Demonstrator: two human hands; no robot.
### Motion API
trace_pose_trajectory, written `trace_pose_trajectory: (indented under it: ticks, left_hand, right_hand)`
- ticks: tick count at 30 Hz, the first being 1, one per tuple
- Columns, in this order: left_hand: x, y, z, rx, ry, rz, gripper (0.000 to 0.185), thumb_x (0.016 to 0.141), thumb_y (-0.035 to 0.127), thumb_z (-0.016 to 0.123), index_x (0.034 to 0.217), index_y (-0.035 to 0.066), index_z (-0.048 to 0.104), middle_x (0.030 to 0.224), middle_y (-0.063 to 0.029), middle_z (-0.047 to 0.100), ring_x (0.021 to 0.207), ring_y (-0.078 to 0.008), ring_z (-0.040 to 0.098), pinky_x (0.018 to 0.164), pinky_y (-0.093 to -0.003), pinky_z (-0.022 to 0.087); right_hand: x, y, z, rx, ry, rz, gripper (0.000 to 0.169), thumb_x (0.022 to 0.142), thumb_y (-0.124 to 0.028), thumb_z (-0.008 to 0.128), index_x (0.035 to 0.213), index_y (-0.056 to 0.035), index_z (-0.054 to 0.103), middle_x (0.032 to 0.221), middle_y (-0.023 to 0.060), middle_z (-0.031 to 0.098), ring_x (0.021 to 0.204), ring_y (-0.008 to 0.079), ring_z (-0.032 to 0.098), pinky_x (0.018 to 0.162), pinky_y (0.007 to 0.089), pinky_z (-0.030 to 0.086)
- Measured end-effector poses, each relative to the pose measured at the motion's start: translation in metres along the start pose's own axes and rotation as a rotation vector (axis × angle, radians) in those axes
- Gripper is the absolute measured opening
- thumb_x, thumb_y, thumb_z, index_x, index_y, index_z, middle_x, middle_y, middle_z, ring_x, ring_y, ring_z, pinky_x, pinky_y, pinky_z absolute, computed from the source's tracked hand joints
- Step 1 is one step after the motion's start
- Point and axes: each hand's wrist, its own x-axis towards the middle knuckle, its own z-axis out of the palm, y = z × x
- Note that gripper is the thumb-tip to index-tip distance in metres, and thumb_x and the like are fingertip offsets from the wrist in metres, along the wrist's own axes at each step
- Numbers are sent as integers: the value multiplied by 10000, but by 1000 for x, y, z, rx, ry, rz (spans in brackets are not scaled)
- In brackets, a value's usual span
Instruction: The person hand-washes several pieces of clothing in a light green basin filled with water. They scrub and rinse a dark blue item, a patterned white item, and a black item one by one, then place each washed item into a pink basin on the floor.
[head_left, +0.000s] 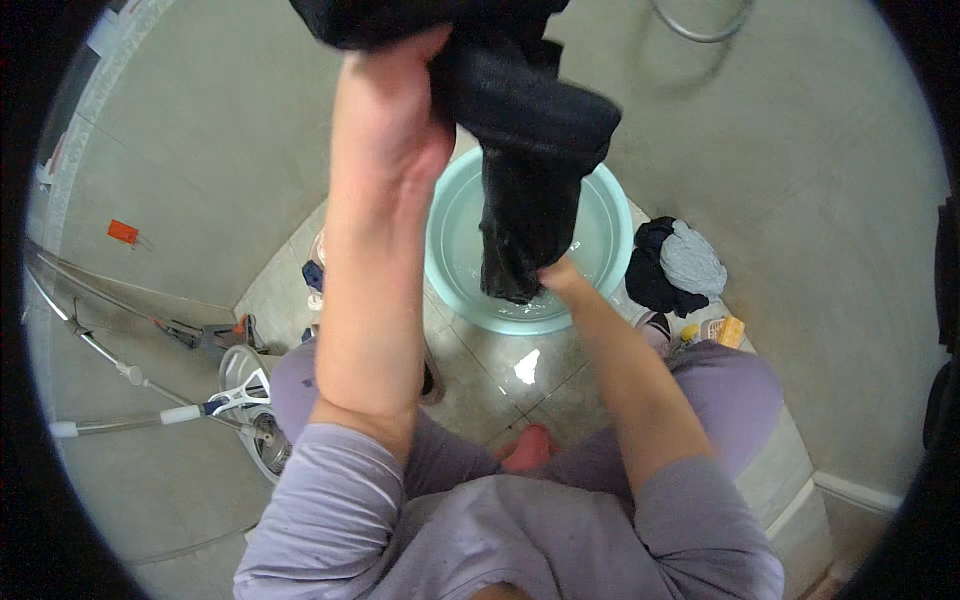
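A dark, wet-looking garment hangs in front of me, its upper part running out past the top of the view. My left hand is raised high and grips the bunched upper cloth, which hides most of its fingers. Lower down, my right hand grips the bottom end of the same garment, over a round pale-green plastic basin. Water lies in the basin, with some bubbles near the cloth. The basin stands on the tiled floor between my feet and the far wall.
Right of the basin lies a pile of black clothes with a light grey cloth on it. A yellow-orange block is by the right wall. At left are a mop handle and a mop bucket. Wet tiles reflect light.
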Motion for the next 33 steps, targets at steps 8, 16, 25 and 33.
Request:
trace_pose_trajectory:
  ticks: [8,16,25,33]
  left_hand:
    - [-89,-185,-242,1111,636,-541,347,717,117,621,1039,-13,641,877,-190,683,873,-284,654,795,-370,480]
    - [-136,-352,-285,1712,-102,-727,875,672,218,742,1429,297,312,1515,-149,168,1385,-449,90,1057,-678,97]
    - [-158,-380,-362,2040,-477,-1017,697,754,500,674,1375,303,426,1502,-71,265,1409,-337,121,1073,-648,102]
    - [-182,-392,-296,300,894,-925,523,808,443,653,1182,84,591,1260,-118,527,1131,-285,511,986,-423,395]
  right_hand:
    - [-7,128,-28,-283,471,701,627,693,-41,626,1292,-85,447,1131,226,582,1055,366,567,946,389,425]
    - [48,205,-7,-1195,-122,384,564,770,-95,609,1311,-170,470,1253,217,445,1075,419,479,899,456,453]
    - [47,210,11,-1131,-332,459,617,758,-124,628,1338,-216,436,1271,166,474,1136,336,496,958,457,421]
    - [58,161,-18,-691,37,318,402,702,-42,562,1080,-135,664,1190,193,542,1114,362,520,976,410,413]
